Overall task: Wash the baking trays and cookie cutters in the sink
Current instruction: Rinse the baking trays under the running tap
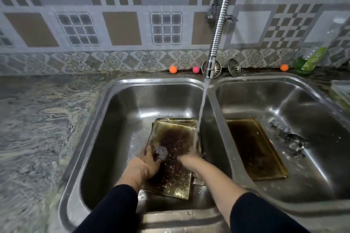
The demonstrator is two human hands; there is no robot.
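In the left basin [117, 119] lies a stack of baking trays [176, 121]. The top tray [176, 157], golden with a dark burnt middle, sits askew on the stack and is wet. My left hand [148, 161] grips its left edge, thumb on top, next to a dark sudsy patch [161, 151]. My right hand [190, 158] is blurred and holds the tray's right edge. Water from the tap [210, 68] falls on the tray's far right corner. Another stained tray [253, 149] lies in the right basin [312, 104], beside small dark metal shapes [289, 137], perhaps cookie cutters.
Two metal drain strainers [234, 67] lean against the wall behind the sink. Orange [173, 69], pink [196, 69] and orange [284, 67] balls sit on the ledge. A green packet [312, 58] stands at the back right. Marbled countertop [37, 119] stretches to the left.
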